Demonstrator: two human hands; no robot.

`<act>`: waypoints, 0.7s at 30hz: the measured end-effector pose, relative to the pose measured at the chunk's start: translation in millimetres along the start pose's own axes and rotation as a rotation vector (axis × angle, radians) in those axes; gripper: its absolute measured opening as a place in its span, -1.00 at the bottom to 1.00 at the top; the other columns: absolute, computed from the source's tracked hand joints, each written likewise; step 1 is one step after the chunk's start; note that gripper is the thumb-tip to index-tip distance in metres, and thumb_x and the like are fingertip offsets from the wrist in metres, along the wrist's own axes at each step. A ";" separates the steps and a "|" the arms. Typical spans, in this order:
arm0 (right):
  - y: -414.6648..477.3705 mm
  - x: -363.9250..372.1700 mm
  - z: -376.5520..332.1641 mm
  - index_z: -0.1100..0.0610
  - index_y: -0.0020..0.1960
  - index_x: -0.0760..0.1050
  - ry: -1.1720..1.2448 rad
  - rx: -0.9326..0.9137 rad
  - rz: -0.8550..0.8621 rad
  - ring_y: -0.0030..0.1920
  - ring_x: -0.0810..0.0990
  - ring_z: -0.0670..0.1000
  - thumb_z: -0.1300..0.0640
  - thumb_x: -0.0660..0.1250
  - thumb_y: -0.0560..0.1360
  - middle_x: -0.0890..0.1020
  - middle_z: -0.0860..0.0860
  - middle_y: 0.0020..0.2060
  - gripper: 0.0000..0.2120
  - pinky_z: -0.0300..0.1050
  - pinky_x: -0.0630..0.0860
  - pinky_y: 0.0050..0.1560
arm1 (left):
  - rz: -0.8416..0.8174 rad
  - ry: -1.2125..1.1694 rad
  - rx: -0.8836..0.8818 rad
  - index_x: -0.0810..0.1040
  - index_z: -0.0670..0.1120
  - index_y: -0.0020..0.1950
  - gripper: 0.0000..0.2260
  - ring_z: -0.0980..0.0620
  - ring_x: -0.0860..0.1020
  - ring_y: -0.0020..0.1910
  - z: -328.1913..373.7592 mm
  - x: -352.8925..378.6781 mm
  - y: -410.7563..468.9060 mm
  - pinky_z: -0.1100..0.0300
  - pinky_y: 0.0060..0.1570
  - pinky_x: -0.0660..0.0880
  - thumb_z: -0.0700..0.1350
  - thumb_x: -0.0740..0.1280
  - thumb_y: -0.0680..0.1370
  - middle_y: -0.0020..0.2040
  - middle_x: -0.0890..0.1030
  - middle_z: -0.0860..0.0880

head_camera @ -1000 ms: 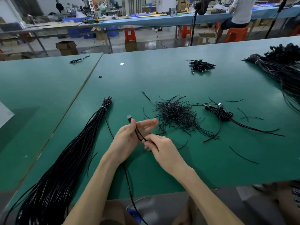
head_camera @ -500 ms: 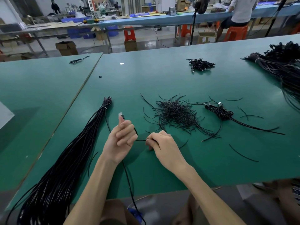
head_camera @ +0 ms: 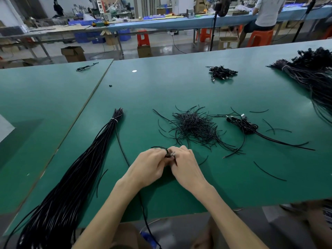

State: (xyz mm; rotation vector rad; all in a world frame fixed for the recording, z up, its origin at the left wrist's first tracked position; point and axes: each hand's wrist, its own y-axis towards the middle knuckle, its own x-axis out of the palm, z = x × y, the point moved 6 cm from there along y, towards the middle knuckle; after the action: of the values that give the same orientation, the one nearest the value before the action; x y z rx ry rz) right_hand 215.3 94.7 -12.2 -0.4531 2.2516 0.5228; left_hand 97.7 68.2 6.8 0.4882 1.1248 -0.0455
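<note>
Green table (head_camera: 179, 90) with tied cable bundle (head_camera: 71, 177), loose tie pile (head_camera: 195, 126), coiled cables (head_camera: 246, 125)

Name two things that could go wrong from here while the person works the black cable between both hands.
1. The cable is pinched only at the fingertips of the left hand and right hand, so its small loop might slip and spring open.
2. Its tail drops over the table edge toward the lap, where it could snag and tug the grip.

A green worktable (head_camera: 179, 90) fronts a glossy grey floor (head_camera: 162, 49), orange stools (head_camera: 143, 37), cardboard boxes (head_camera: 72, 53) and a long blue bench (head_camera: 179, 22).
</note>
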 end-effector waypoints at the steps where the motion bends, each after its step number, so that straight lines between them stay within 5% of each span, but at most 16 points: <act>1: 0.2 -1.2 1.6 0.06 0.06 0.52 0.046 0.025 0.012 -0.01 0.33 -0.09 0.34 0.20 0.59 0.46 -0.21 -0.16 -0.78 -0.09 0.36 0.18 | 0.015 0.039 0.038 0.47 -0.14 -0.24 -0.76 -0.07 0.57 -0.20 1.2 -1.8 -1.5 0.06 -0.09 0.56 -0.12 0.13 0.58 -0.23 0.62 -0.03; 6: 1.2 -5.1 3.6 0.07 0.31 0.53 0.103 0.075 0.091 0.18 0.43 -0.01 0.19 0.20 0.69 0.59 -0.01 0.11 -0.75 -0.09 0.40 0.25 | 0.041 0.175 -0.057 0.66 -0.23 0.06 -0.85 -0.18 0.63 0.18 -17.6 -1.1 -3.1 -0.01 0.26 0.54 -0.33 0.35 0.54 0.15 0.71 -0.12; 11: -0.5 -9.0 -0.2 0.10 0.30 0.59 -0.004 0.030 0.179 0.12 0.50 0.02 0.18 0.25 0.68 0.66 0.03 0.06 -0.76 -0.12 0.39 0.23 | 0.104 0.071 -0.138 0.49 -0.15 0.48 -0.64 0.11 0.26 0.58 -26.0 -1.1 3.0 0.32 0.53 0.09 -0.23 0.26 0.67 0.55 0.39 0.01; 15: 1.5 -10.3 7.2 0.06 0.23 0.63 0.175 0.069 0.164 0.09 0.53 0.03 0.17 0.25 0.68 0.68 -0.01 -0.01 -0.78 -0.09 0.44 0.19 | -0.028 -0.242 -0.284 0.39 -0.19 0.55 -0.63 0.22 0.12 0.60 -27.6 11.8 9.9 0.35 0.55 0.01 -0.17 0.18 0.73 0.59 0.30 0.06; 18: 0.6 -16.2 7.7 0.08 0.24 0.64 0.288 0.034 0.212 0.03 0.61 -0.06 0.22 0.28 0.67 0.72 -0.04 -0.03 -0.77 -0.20 0.50 0.15 | -0.038 -0.668 -0.395 0.50 -0.23 0.46 -0.64 0.22 0.28 0.55 -20.7 14.7 13.5 0.32 0.51 0.22 -0.09 0.18 0.72 0.52 0.44 0.04; 21: -1.1 -16.7 4.4 0.10 0.24 0.65 0.393 -0.009 0.208 -0.04 0.68 -0.17 0.24 0.31 0.65 0.74 -0.13 -0.10 -0.78 -0.39 0.51 0.06 | 0.025 -0.839 -0.457 0.56 -0.12 0.42 -0.55 0.32 0.54 0.27 -20.6 12.3 12.5 0.41 0.25 0.40 0.11 0.17 0.67 0.33 0.62 0.11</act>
State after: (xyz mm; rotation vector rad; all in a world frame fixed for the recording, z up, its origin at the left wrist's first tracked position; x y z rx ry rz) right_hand 229.2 98.6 -2.7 -0.3506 2.6946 0.5903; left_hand 89.0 90.1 -6.5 0.0424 0.2816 0.0288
